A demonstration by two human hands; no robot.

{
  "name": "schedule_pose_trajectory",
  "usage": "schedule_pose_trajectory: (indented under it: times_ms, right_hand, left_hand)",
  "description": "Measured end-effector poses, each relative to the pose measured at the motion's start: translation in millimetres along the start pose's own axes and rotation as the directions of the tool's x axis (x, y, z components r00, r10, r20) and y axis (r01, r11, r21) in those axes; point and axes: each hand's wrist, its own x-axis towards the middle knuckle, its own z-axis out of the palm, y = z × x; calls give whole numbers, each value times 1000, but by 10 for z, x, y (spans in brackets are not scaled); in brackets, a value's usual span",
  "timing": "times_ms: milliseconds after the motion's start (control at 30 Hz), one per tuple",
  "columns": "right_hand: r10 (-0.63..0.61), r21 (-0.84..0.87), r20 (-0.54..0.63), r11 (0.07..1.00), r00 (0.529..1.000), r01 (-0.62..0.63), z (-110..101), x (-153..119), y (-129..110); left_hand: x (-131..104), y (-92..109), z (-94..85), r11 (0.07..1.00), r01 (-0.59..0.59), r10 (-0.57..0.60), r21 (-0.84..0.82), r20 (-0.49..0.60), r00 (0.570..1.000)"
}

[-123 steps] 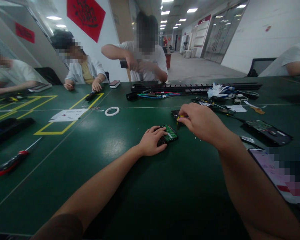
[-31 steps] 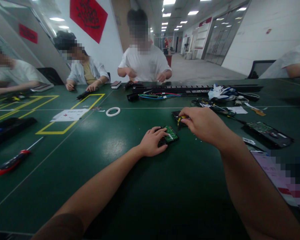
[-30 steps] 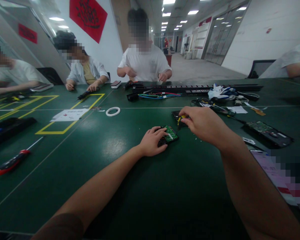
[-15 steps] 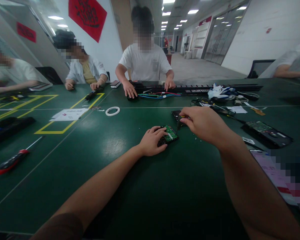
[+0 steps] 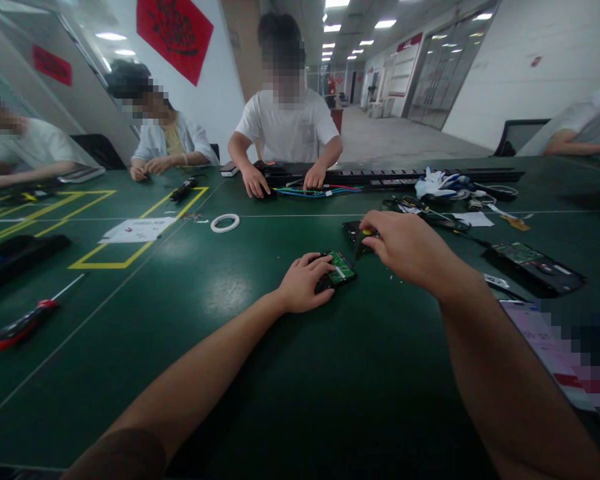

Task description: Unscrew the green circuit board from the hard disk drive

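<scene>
screwdriver sits pinched in the right hand, tip near the edge of the green board. the left hand lies spread over the board on the table. if the tip slips, it might scratch the board or poke that hand.

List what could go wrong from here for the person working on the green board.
1. The screwdriver in the right hand points down at the green board; it might slip and scratch it.
2. The left hand rests on the green board nearby, so a slip could jab that hand.
3. Tiny pale bits lie loose on the table; they might get lost.
</scene>
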Motion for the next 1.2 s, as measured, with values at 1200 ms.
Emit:
schedule_pose_trajectory:
  times_ms: [1200]
  right_hand:
    - [-35, -21, -10, 999, 999, 35, 44, 9, 49]
  left_hand:
    - [8, 19, -16, 1000, 5, -5, -3, 7, 1000]
